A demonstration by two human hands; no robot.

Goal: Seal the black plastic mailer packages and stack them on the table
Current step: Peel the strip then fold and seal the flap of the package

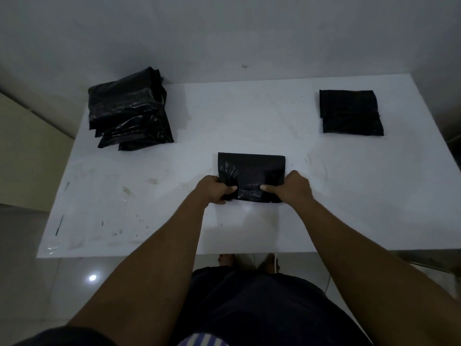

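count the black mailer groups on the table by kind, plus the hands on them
heaped pile of mailers: 1 (bags in it overlap too much to count)
flat stack of mailers: 1
single mailer: 1
hands gripping the single mailer: 2, left hand and right hand
total: 5

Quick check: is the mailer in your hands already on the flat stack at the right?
No: the left hand and right hand hold the mailer on the table at mid-front, apart from the flat stack.

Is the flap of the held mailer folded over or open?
Folded over: left hand and right hand hold it down on the mailer. Sealed: cannot tell.
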